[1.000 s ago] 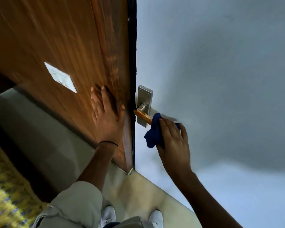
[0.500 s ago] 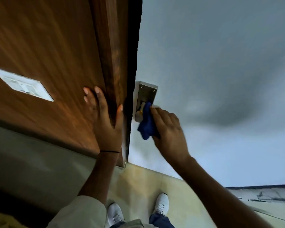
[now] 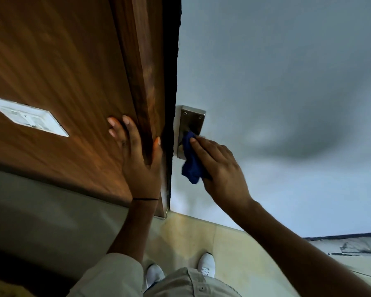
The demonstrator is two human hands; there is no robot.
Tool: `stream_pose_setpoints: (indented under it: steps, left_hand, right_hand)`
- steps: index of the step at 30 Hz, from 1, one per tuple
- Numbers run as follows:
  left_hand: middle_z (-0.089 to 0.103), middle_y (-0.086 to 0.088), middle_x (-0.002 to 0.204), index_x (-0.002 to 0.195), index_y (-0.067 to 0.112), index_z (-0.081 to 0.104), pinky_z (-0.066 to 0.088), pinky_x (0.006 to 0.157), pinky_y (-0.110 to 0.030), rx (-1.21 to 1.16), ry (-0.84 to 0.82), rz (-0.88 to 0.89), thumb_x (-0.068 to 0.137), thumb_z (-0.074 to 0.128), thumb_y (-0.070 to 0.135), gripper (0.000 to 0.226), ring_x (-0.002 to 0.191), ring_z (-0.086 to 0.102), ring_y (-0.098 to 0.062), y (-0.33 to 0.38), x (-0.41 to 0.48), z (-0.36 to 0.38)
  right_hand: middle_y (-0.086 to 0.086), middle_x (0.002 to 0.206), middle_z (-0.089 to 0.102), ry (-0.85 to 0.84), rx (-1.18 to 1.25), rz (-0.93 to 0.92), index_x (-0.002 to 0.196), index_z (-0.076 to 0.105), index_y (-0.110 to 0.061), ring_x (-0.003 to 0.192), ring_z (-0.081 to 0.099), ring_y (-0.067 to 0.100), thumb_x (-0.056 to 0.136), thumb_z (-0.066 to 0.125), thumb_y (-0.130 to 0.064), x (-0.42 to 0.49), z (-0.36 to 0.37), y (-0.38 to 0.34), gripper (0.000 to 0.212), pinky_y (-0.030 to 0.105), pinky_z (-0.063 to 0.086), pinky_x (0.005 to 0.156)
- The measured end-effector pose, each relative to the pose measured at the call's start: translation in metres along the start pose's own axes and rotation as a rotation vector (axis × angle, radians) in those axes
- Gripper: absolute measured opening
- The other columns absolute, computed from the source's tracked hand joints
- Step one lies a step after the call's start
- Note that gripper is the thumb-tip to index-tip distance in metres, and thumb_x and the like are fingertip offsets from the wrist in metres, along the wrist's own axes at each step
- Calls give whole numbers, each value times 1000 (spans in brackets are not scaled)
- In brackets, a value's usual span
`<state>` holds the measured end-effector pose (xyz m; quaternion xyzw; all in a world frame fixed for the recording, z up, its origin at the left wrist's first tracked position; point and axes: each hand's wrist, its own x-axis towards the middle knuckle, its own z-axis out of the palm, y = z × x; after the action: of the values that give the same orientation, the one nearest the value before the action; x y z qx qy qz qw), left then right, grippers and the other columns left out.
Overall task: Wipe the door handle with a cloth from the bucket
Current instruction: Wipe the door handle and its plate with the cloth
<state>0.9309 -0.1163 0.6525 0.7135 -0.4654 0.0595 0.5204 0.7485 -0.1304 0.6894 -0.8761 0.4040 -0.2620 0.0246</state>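
Note:
A metal handle plate (image 3: 192, 118) is fixed on the pale grey door (image 3: 276, 82). My right hand (image 3: 220, 166) holds a dark blue cloth (image 3: 191, 161) wrapped over the handle lever, so the lever itself is hidden. The cloth's loose end hangs below my fingers. My left hand (image 3: 137, 157) lies flat with straight fingers on the brown wooden panel (image 3: 62, 71), thumb on its edge beside the door gap. No bucket is in view.
A white switch plate (image 3: 28, 117) is set in the wooden panel at the left. Beige floor tiles (image 3: 201, 236) lie below, with my white shoes (image 3: 206, 264) close to the door's foot. A dark skirting strip (image 3: 343, 235) runs at the lower right.
My right hand has slid the cloth along the lever toward the plate, covering the orange lever that showed before. The view has tilted down and right; my left hand stays on the wood.

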Motion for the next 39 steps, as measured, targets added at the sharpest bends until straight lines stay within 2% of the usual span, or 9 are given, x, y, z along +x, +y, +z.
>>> stream_pose_setpoints:
  steps: [6, 9, 17, 19, 22, 27, 32, 35, 39]
  left_hand:
    - [14, -25, 160, 152, 7, 15, 33, 112, -59, 18, 3, 14, 98, 56, 39, 75, 150, 13, -36, -1, 1, 1]
    - [13, -25, 160, 152, 7, 13, 28, 115, -60, 33, -14, 21, 98, 56, 39, 76, 150, 12, -36, -1, 2, -1]
    - [12, -22, 161, 154, 8, 14, 18, 123, -50, 18, -15, 2, 97, 59, 33, 77, 151, 10, -31, 8, 1, -8]
    - [13, -23, 161, 153, 5, 14, 14, 124, -47, 69, -5, 14, 98, 58, 35, 76, 151, 10, -30, 10, 2, -7]
    - [12, -25, 161, 153, 4, 14, 16, 123, -50, 41, -12, 15, 98, 58, 34, 77, 151, 9, -31, 10, 2, -7]
    - [11, -23, 161, 153, 5, 13, 16, 122, -51, 41, -14, 17, 98, 58, 34, 77, 151, 6, -27, 8, 0, -9]
    - [10, -22, 162, 154, 6, 11, 14, 122, -53, 82, 1, 16, 100, 53, 37, 75, 152, 7, -29, 13, -1, -6]
    - [12, -23, 161, 154, 5, 11, 11, 123, -49, 154, 17, 17, 100, 49, 42, 75, 151, 8, -29, 12, -1, -4]
    - [8, -19, 163, 154, 14, 4, 21, 118, -58, 99, -18, 20, 100, 49, 44, 77, 152, 4, -26, 4, 1, -4]
  right_hand:
    - [16, 141, 55, -5, -4, 15, 140, 50, -5, 123, 55, 36, 75, 72, 3, 8, 3, -7, 69, 46, 46, 101]
    - [17, 144, 52, -22, 2, -1, 140, 50, -6, 126, 53, 39, 77, 66, 5, 18, 10, -24, 66, 48, 43, 105]
    - [12, 137, 59, 35, 49, 48, 136, 55, -6, 122, 58, 34, 71, 77, 6, -12, -9, 13, 70, 46, 50, 97]
    - [14, 138, 58, 31, 39, 15, 137, 54, -5, 123, 57, 35, 74, 69, 7, 2, -2, 0, 66, 45, 47, 100]
    - [15, 142, 54, 1, 73, -39, 138, 53, -6, 125, 54, 37, 82, 50, -1, 17, 8, -13, 57, 44, 43, 102]
    - [8, 141, 56, 17, 150, -22, 137, 56, -9, 129, 52, 26, 73, 71, 7, -11, -8, 24, 67, 38, 46, 102]
    - [10, 138, 58, 35, 145, 5, 136, 57, -8, 126, 53, 28, 70, 69, 7, -7, -10, 16, 68, 39, 47, 101]
    - [12, 141, 56, -6, 134, -41, 136, 56, -8, 126, 53, 35, 79, 59, 1, 17, 4, -8, 58, 44, 44, 104]
    - [10, 144, 53, -7, 138, -61, 138, 54, -9, 130, 51, 33, 76, 65, 7, 8, 5, 1, 65, 43, 43, 105]
